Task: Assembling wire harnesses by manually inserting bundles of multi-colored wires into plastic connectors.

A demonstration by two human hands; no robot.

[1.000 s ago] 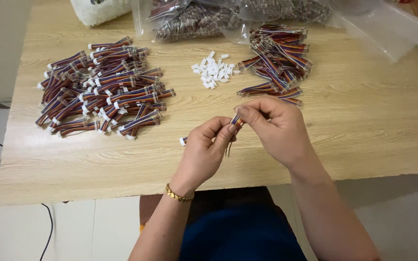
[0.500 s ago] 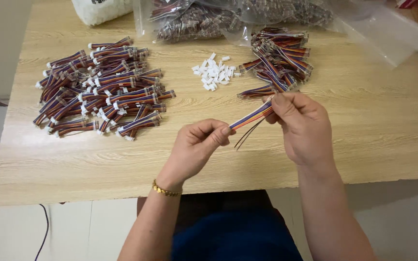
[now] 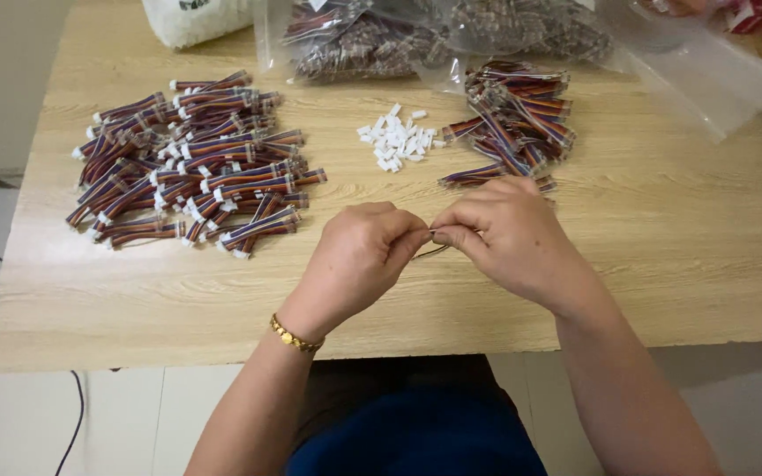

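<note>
While stretched wide a moment ago, now pinched together: both hands' grips, left hand (image 3: 359,256), right hand (image 3: 509,238), on thin wire bundle (image 3: 432,250) above surface (image 3: 663,247).

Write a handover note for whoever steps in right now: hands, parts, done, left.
Left hand and right hand: fingertips pinched together on a thin wire piece above the wooden table; the grip hides most of it.
Parts: loose white connectors at centre back; small stack of multicoloured wire bundles behind the right hand.
Done: large pile of bundles with white ends on the left.
Left: the small stack, plus clear bags of bundles at the back.
</note>
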